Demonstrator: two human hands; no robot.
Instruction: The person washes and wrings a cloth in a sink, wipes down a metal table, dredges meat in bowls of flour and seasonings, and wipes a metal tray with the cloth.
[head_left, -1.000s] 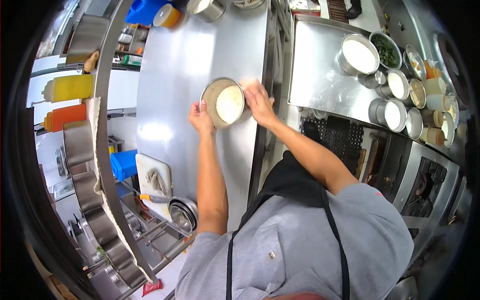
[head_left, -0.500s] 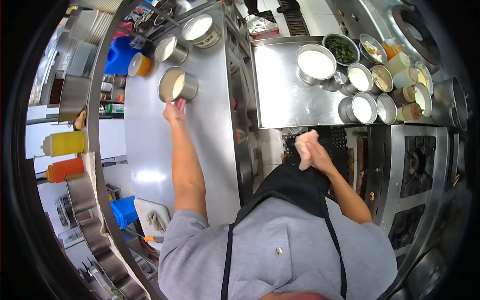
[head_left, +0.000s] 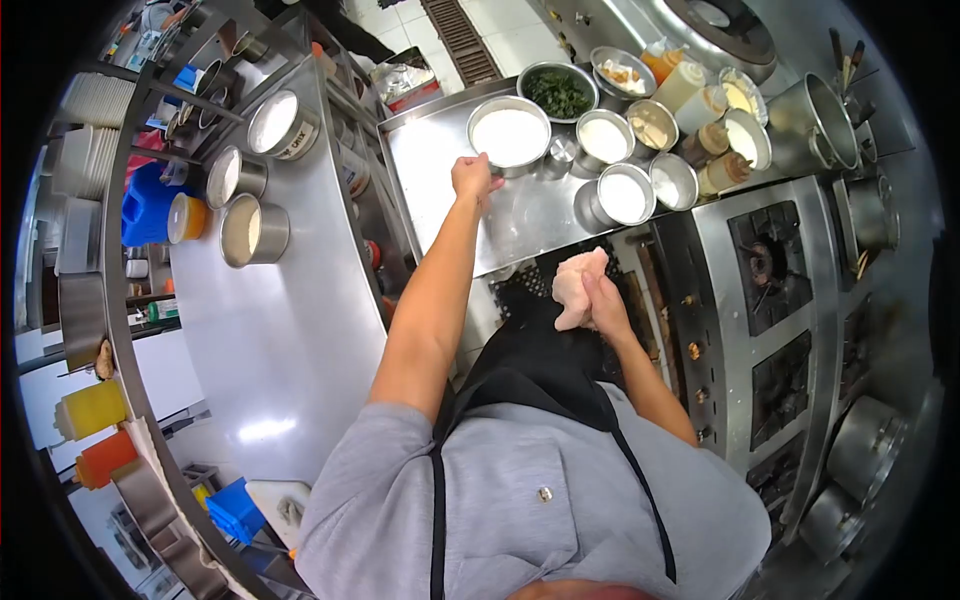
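My left hand [head_left: 475,178] is closed at the near left edge of a wide metal pot [head_left: 507,163] with white contents, on the steel worktop [head_left: 430,180]. Its thumb lies at the pot's rim. Close to my apron, my right hand [head_left: 606,308] grips a pale pink piece of raw chicken [head_left: 578,284], which hangs clear of the worktop's front edge. A small metal cup [head_left: 561,152] stands just right of the pot. Behind that is a bowl of chopped green leaves [head_left: 557,92].
Several metal containers of white contents [head_left: 625,195] and squeeze bottles [head_left: 708,145] crowd the worktop's right side. A stove [head_left: 765,265] stands at right. On the left counter [head_left: 270,340] are a metal pot [head_left: 254,230], two more white-filled containers and an orange-filled tub [head_left: 187,218].
My left hand has left the pot on the left counter and moved right to the wide pot. My view has turned rightward. The chicken in my right hand now shows more fully.
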